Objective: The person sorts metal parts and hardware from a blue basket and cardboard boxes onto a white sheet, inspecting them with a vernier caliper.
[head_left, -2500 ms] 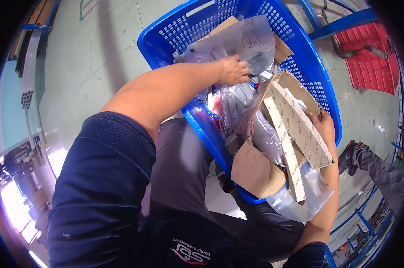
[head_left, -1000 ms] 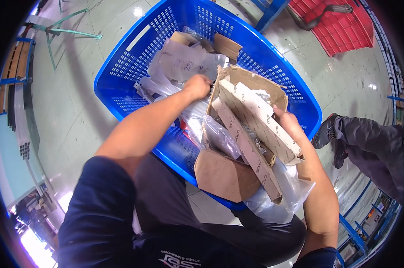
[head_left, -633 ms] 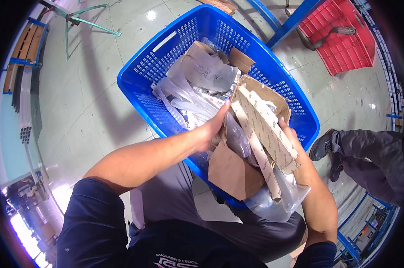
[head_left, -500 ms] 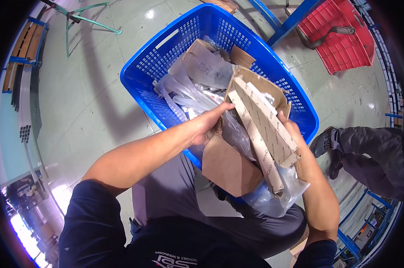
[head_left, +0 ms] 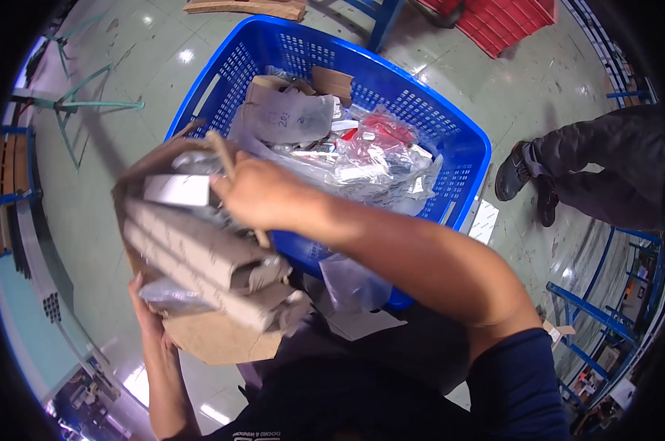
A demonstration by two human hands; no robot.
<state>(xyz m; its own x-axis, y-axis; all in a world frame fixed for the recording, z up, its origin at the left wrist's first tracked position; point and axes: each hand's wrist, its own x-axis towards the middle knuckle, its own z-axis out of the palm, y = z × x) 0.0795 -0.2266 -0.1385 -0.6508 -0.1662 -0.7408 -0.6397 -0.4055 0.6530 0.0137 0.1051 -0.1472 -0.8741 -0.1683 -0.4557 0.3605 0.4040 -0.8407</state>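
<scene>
The cardboard box is in both of the person's hands, tipped, at the left side of a big blue basket, and it hides part of the basket's rim. The right hand reaches across, and its fingers hold the box's right edge. The left hand holds the box low on its left side. Its thumb shows, but I can't tell how its other fingers sit. Inside the box are long brown card strips, a small white block and a clear bag. The picture is a bit blurry there. In the basket lie a cloudy plastic sheet, a brown card piece, and something red under crinkly clear plastic. Another person's shoe is on the floor, to the right of the basket.
</scene>
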